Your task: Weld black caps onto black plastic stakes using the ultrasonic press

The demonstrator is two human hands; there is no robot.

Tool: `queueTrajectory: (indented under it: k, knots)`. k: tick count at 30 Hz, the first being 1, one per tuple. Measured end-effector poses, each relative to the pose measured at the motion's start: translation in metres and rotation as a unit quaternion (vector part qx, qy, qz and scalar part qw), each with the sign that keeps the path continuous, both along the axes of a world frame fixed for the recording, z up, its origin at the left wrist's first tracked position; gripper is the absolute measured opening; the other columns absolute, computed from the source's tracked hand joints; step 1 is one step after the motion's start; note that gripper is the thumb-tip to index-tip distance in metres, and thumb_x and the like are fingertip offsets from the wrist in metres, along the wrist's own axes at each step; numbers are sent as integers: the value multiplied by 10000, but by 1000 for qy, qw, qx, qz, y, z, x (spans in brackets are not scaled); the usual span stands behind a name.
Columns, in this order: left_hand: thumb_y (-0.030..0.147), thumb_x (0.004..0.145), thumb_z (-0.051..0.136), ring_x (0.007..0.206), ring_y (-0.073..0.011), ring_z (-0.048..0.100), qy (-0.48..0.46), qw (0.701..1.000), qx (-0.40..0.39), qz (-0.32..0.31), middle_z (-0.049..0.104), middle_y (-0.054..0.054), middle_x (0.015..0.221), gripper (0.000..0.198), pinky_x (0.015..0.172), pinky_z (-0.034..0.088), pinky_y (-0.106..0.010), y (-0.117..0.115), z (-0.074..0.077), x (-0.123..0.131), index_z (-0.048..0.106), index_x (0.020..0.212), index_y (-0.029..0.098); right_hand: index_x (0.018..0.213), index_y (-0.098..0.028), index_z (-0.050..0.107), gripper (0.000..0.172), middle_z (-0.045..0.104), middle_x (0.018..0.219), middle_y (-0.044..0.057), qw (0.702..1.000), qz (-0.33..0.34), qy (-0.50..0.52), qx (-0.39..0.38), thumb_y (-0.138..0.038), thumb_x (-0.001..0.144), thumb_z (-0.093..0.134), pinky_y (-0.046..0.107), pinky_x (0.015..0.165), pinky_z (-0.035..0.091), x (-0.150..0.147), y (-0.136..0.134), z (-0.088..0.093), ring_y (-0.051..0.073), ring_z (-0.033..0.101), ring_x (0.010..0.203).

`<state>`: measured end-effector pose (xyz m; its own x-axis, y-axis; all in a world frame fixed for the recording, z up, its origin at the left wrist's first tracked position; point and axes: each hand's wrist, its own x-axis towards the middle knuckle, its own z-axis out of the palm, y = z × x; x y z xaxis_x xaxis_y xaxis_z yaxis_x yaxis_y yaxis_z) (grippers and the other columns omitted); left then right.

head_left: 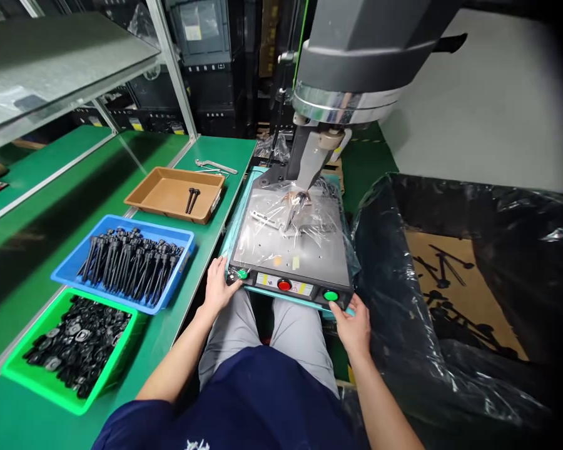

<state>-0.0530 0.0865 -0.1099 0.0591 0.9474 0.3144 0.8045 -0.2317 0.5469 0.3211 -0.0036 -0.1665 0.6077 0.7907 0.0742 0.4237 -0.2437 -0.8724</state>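
A grey machine base (295,250), partly covered in clear plastic, stands in front of me under a large machine head (356,69). Its tapered metal horn (312,159) points down at a small fixture. My left hand (218,286) rests at the front left corner, thumb at a green button (242,274). At the front right corner is my right hand (353,322), its thumb by the other green button (331,295). Both hands have fingers apart and hold no loose object. A red button (284,285) sits between the green ones.
Left on the green table (169,325) are a brown tray (157,190) with two black parts, a blue tray (107,297) of black stems and a green bin (82,409) of small black pieces. A plastic-lined box (403,300) holding black parts stands right.
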Motion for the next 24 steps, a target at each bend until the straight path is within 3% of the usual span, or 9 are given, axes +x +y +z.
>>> queueTrajectory:
  k: [6, 14, 19, 24]
  knots:
    - [345, 801, 677, 1404, -370, 313, 22, 1000, 3, -5, 371, -194, 1494, 772, 1114, 330, -551, 14, -12, 8, 333, 1469, 168, 1272, -110, 531, 794, 563, 1146, 191, 999, -25, -29, -25, -648, 697, 639, 406, 746, 554, -3, 8, 6, 305, 598, 993]
    - [414, 831, 642, 1377, -356, 365, 4, 999, 34, -12, 385, -191, 1481, 787, 1099, 359, -550, 25, -26, 2, 290, 1497, 189, 1142, -120, 582, 724, 596, 1038, 168, 994, -41, -97, -19, -713, 729, 551, 458, 855, 490, 6, 19, -3, 313, 594, 941]
    - [444, 815, 657, 1388, -370, 351, 7, 1000, 25, 8, 346, -215, 1504, 838, 1092, 365, -561, 26, -28, 3, 266, 1505, 173, 1182, -130, 555, 750, 571, 1081, 171, 995, -21, -96, -17, -733, 737, 541, 417, 764, 515, 8, 17, -8, 301, 602, 913]
    - [435, 799, 669, 1390, -391, 341, 11, 1000, 5, 23, 297, -199, 1539, 833, 1084, 368, -575, 30, -25, 4, 282, 1499, 203, 1157, -146, 556, 736, 584, 1026, 155, 991, -27, -131, -8, -759, 755, 497, 466, 827, 492, 7, 18, -10, 322, 589, 935]
